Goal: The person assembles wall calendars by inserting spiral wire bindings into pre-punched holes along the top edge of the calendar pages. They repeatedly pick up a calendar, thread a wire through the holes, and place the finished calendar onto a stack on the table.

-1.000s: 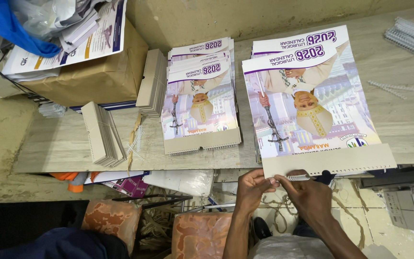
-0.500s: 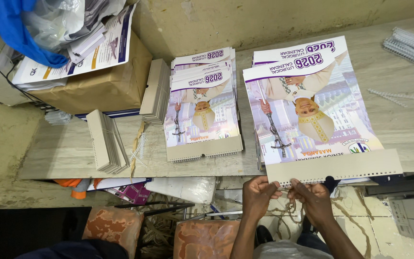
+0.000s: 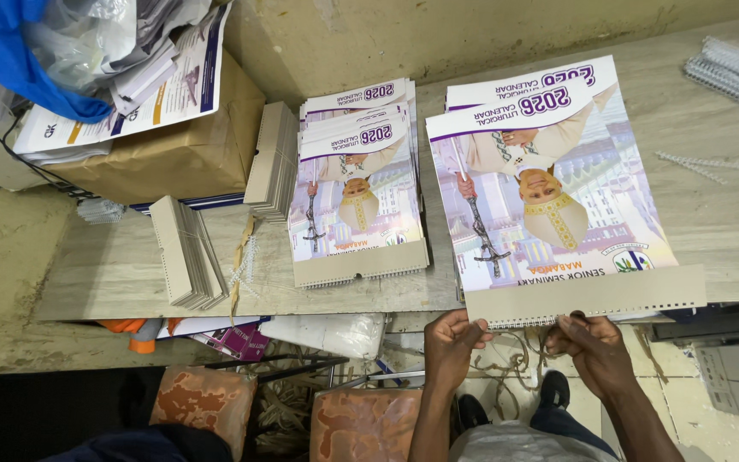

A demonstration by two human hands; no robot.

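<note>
I see a worn grey wooden table [image 3: 344,299] set against a bare concrete wall [image 3: 472,34]. My left hand [image 3: 453,342] and right hand [image 3: 590,346] each pinch, grip closed, the comb-bound near edge of the calendar [image 3: 558,197], which overhangs the table's front. Left of the calendar lies a smaller calendar stack [image 3: 357,184]; further left, card stacks [image 3: 186,252] and a brown box [image 3: 164,150]. Loose binding combs [image 3: 733,64] sit beyond it, right.
</note>
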